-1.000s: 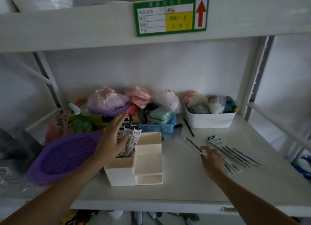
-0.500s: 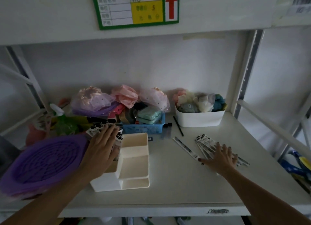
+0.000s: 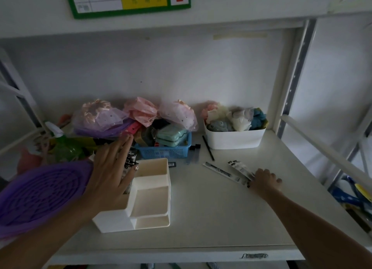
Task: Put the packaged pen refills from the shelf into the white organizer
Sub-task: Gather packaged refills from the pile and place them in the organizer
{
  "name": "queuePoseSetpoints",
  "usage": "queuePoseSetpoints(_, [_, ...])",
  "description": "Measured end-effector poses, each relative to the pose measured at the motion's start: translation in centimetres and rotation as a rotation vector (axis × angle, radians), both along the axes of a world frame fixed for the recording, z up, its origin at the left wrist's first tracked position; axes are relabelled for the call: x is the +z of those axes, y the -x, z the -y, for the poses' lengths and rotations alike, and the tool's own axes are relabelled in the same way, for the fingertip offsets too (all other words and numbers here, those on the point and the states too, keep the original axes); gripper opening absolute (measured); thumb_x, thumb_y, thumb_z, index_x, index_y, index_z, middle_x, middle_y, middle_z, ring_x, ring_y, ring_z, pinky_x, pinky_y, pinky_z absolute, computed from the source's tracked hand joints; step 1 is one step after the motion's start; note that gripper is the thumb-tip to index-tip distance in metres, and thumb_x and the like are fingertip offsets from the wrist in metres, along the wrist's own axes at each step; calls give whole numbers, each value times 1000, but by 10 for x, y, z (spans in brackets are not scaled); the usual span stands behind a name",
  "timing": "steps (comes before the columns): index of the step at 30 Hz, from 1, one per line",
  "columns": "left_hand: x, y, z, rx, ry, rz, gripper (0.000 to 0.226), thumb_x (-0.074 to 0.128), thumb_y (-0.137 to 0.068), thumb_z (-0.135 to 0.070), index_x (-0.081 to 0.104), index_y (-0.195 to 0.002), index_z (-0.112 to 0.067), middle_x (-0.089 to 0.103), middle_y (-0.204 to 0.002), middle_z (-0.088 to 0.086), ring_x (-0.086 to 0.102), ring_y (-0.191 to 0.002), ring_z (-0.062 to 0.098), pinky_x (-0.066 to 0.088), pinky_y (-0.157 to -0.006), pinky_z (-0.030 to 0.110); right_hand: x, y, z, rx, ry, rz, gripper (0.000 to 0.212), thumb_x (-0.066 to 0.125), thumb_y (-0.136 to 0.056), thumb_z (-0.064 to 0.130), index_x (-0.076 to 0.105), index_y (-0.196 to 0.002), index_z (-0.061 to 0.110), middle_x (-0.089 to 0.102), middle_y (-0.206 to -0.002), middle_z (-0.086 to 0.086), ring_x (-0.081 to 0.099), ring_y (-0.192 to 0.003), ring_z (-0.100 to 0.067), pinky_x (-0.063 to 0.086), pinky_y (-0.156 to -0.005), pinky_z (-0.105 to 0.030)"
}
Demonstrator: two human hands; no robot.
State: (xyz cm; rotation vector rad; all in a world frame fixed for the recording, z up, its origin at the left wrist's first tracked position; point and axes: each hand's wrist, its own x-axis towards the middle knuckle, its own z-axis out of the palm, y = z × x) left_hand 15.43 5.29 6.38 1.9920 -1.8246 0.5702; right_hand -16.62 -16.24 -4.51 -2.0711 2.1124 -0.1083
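The white organizer (image 3: 149,214) stands on the shelf at centre left, with stepped compartments. Several packaged pen refills (image 3: 130,160) stand upright in its tall left compartment. My left hand (image 3: 112,168) lies flat over their tops, fingers apart and pointing away from me. To the right, more packaged pen refills (image 3: 239,169) lie on the shelf, with one single packet (image 3: 217,169) just left of them. My right hand (image 3: 265,180) rests on the near end of that pile, fingers curled down over the packets and hiding most of them.
A blue basket (image 3: 167,151) of small goods sits behind the organizer, with a white bin (image 3: 233,139) of soft items to its right and a black pen (image 3: 208,147) between them. A purple round mat (image 3: 40,192) and a green spray bottle (image 3: 62,145) crowd the left.
My right hand has gone from spread flat on the loose pile to curled over it. The left hand stays flat on the refills in the organizer. The view has dipped lower and closer.
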Motion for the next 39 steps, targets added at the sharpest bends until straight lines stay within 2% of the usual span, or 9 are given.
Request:
queuePoseSetpoints(6, [-2, 8, 5, -33, 20, 12, 69, 11, -92, -50, 33, -134, 1, 50, -131, 25, 33, -120, 26, 35, -99, 52, 4, 4, 2, 59, 5, 3, 26, 47, -88, 11, 57, -111, 6, 59, -115, -14, 57, -107, -30, 49, -86, -36])
queuePoseSetpoints(13, [2, 1, 13, -17, 24, -80, 72, 8, -90, -56, 24, -141, -8, 39, -143, 18, 29, -131, 26, 19, -109, 41, 17, 1, 6, -140, 11, 349, 24, 48, -89, 14, 58, -104, -2, 64, -106, -23, 61, -96, -37, 45, -70, -31])
queuePoseSetpoints(17, [11, -3, 16, 13, 51, -114, 71, 10, -90, -54, 21, -142, -8, 36, -145, 18, 31, -134, 31, 24, -110, 46, 46, -17, 3, -168, 1, 671, 29, 52, -88, 20, 61, -104, -2, 64, -88, -20, 60, -78, -32, 44, -65, -31])
queuePoseSetpoints(21, [23, -2, 18, -14, 152, -162, 56, 27, -91, -34, 32, -138, -6, 44, -139, 19, 38, -128, 34, 29, -105, 46, 86, -58, -20, 23, -57, 984, 30, 51, -91, 18, 59, -113, 0, 62, -89, -16, 59, -81, -29, 50, -76, -41])
queuePoseSetpoints(23, [33, -4, 18, -69, 202, -206, 46, 38, -92, -26, 41, -133, -5, 52, -133, 18, 45, -122, 32, 31, -101, 39, 109, -84, -38, 153, -67, 1095, 29, 51, -91, 15, 57, -114, -1, 64, -97, -17, 61, -83, -28, 51, -74, -36])
queuePoseSetpoints(28, [58, -8, 11, -271, 149, -525, 47, 53, -88, -17, 41, -134, -20, 58, -108, -3, 51, -75, -5, 41, -70, 10, 153, -148, -92, 515, -156, 1286, 25, 47, -93, 8, 57, -114, 0, 62, -83, 2, 60, -69, -5, 55, -63, -20])
queuePoseSetpoints(30, [67, -9, 7, -326, 84, -723, 49, 52, -89, -19, 37, -133, -31, 55, -101, -22, 55, -78, -16, 44, -67, 2, 163, -171, -110, 634, -172, 1291, 26, 47, -92, 5, 57, -115, -3, 64, -88, -1, 63, -68, -2, 54, -59, -14])
queuePoseSetpoints(34, [79, -14, -3, -382, 126, -875, 43, 53, -89, -12, 41, -101, -52, 55, -98, -26, 54, -83, -27, 41, -67, -5, 170, -209, -137, 793, -158, 1282, 26, 45, -92, 2, 56, -115, -5, 63, -109, -15, 60, -100, -23, 50, -89, -35])
queuePoseSetpoints(39, [75, -32, -16, -260, 218, -957, 33, 58, -85, -8, 52, -115, -20, 64, -104, -7, 63, -85, -7, 52, -74, 8, 162, -244, -152, 886, -141, 1277, 27, 42, -93, -2, 57, -115, 0, 60, -105, -6, 56, -100, -17, 49, -81, -21])
